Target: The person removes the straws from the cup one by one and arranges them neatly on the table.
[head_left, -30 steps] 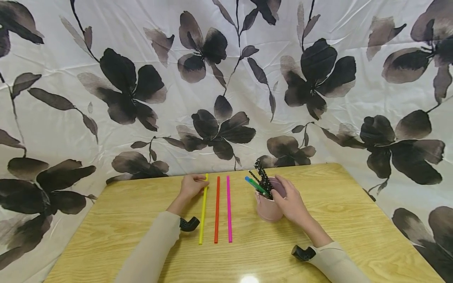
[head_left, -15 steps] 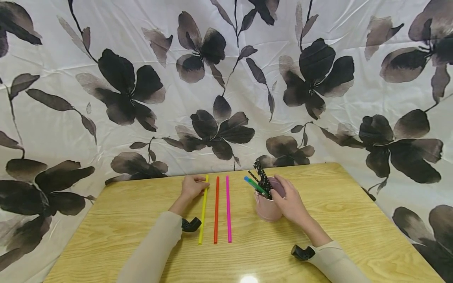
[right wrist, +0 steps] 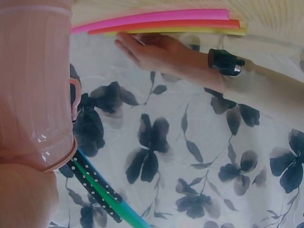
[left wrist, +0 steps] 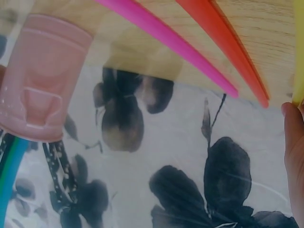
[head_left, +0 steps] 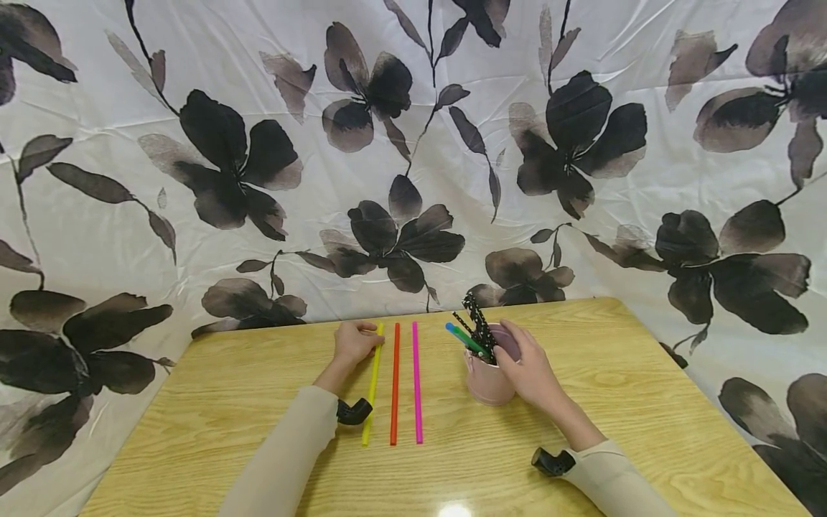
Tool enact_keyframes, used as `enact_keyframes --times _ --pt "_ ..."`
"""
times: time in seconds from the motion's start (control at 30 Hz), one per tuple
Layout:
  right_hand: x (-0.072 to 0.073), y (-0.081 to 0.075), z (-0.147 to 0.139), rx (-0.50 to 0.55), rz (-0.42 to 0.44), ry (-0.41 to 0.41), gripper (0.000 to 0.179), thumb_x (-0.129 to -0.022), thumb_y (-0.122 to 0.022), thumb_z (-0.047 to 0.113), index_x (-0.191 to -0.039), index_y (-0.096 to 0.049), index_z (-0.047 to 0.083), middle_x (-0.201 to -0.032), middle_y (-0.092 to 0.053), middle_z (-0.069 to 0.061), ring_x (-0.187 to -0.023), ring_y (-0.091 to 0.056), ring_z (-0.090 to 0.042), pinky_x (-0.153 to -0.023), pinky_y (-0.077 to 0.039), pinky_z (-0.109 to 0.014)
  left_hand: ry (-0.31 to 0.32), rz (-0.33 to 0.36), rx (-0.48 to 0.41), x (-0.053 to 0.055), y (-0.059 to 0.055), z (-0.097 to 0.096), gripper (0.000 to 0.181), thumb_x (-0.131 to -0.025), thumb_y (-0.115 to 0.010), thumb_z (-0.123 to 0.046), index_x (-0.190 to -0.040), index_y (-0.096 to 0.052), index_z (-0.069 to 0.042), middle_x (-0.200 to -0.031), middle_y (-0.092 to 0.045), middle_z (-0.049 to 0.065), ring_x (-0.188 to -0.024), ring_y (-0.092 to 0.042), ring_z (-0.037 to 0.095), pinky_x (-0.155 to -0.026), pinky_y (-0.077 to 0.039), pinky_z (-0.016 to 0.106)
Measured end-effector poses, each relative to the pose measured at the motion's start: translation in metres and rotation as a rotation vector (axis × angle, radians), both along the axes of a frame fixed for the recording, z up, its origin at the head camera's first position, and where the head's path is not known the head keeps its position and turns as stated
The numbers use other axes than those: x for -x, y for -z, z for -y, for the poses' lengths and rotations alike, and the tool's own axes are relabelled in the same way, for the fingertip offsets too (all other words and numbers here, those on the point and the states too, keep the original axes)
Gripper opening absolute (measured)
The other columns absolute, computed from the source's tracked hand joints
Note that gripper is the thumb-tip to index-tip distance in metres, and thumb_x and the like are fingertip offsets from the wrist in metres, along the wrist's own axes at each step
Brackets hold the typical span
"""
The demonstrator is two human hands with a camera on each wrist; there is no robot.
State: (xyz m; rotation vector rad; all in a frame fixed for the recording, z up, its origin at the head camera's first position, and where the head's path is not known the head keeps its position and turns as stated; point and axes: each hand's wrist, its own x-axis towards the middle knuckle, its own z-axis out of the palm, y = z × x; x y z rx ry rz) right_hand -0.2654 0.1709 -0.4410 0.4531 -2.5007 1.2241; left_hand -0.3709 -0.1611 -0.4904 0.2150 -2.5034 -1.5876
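Observation:
My left hand [head_left: 355, 343] pinches the far end of a yellow straw [head_left: 372, 391] that lies on the table. To its right, a red straw [head_left: 395, 388] and a pink straw [head_left: 417, 388] lie roughly side by side with it, small gaps between them. My right hand [head_left: 533, 366] grips the rim of a pink cup [head_left: 489, 382], which stands upright. Leaning out of the cup are a blue straw [right wrist: 135, 213], a green straw [right wrist: 111, 204] and black straws with white dots [right wrist: 95, 187]. In the left wrist view, a fingertip [left wrist: 290, 111] meets the yellow straw at the right edge.
The wooden table [head_left: 213, 402] ends at a back edge close behind the straws' far ends. Behind it hangs a white cloth [head_left: 310, 172] printed with dark flowers. A black wrist camera [head_left: 354, 411] on the left sleeve overlaps the yellow straw in the head view.
My left hand has shifted slightly right and nearer, bringing the yellow straw's far end closer to the red straw. The right hand and the cup have stayed put.

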Motion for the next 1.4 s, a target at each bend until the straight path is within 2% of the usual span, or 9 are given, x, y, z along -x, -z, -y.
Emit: enact_keyframes --times 0.2,0.57,0.83,0.97,1.13,1.4 --pt "0.000 0.000 0.000 0.003 0.011 -0.001 0.051 -0.089 -0.050 0.033 -0.134 -0.035 0.017 -0.127 -0.042 -0.009 -0.112 -0.043 -0.027 -0.085 -0.041 -0.046 -0.007 -0.006 0.026 0.000 0.000 -0.001 0.029 -0.067 -0.076 -0.009 -0.092 -0.065 -0.001 -0.073 -0.066 0.007 -0.050 -0.060 0.016 -0.044 -0.049 0.028" --pt "-0.002 0.003 0.001 0.007 0.018 -0.001 0.051 -0.088 -0.051 0.032 -0.134 -0.036 0.016 -0.127 -0.042 -0.010 -0.112 -0.043 -0.027 -0.086 -0.040 -0.046 0.015 -0.010 -0.015 -0.007 0.005 0.004 0.033 -0.067 -0.076 -0.008 -0.096 -0.064 0.001 -0.075 -0.066 0.009 -0.052 -0.061 0.018 -0.045 -0.050 0.029" --pt "0.000 0.004 0.000 -0.005 -0.003 0.010 0.051 -0.088 -0.051 0.034 -0.134 -0.036 0.019 -0.124 -0.045 -0.008 -0.109 -0.045 -0.025 -0.084 -0.041 -0.044 -0.008 -0.027 0.071 -0.009 0.001 0.004 0.029 -0.066 -0.077 -0.013 -0.089 -0.064 -0.001 -0.073 -0.066 0.008 -0.050 -0.060 0.015 -0.040 -0.045 0.022" --pt "-0.001 0.004 0.000 0.001 -0.001 0.006 0.051 -0.088 -0.051 0.035 -0.134 -0.036 0.018 -0.124 -0.045 -0.008 -0.109 -0.045 -0.025 -0.083 -0.042 -0.044 -0.002 -0.023 0.120 -0.010 -0.002 0.003 0.029 -0.065 -0.077 -0.013 -0.089 -0.063 -0.001 -0.073 -0.065 0.008 -0.049 -0.059 0.014 -0.040 -0.046 0.023" --pt "-0.002 0.002 0.000 0.001 -0.009 0.005 0.051 -0.088 -0.051 0.033 -0.134 -0.036 0.018 -0.124 -0.045 -0.008 -0.108 -0.046 -0.025 -0.083 -0.042 -0.043 0.013 -0.022 0.126 -0.011 -0.003 0.003 0.031 -0.067 -0.076 -0.013 -0.092 -0.063 0.000 -0.074 -0.065 0.008 -0.048 -0.059 0.015 -0.045 -0.049 0.028" --pt "-0.002 0.001 0.000 0.000 -0.010 0.007 0.051 -0.088 -0.050 0.034 -0.134 -0.036 0.018 -0.125 -0.044 -0.007 -0.109 -0.045 -0.025 -0.083 -0.042 -0.044 0.029 -0.029 0.117 -0.011 -0.004 0.003 0.032 -0.067 -0.076 -0.014 -0.094 -0.064 0.000 -0.074 -0.065 0.008 -0.049 -0.060 0.015 -0.046 -0.049 0.028"
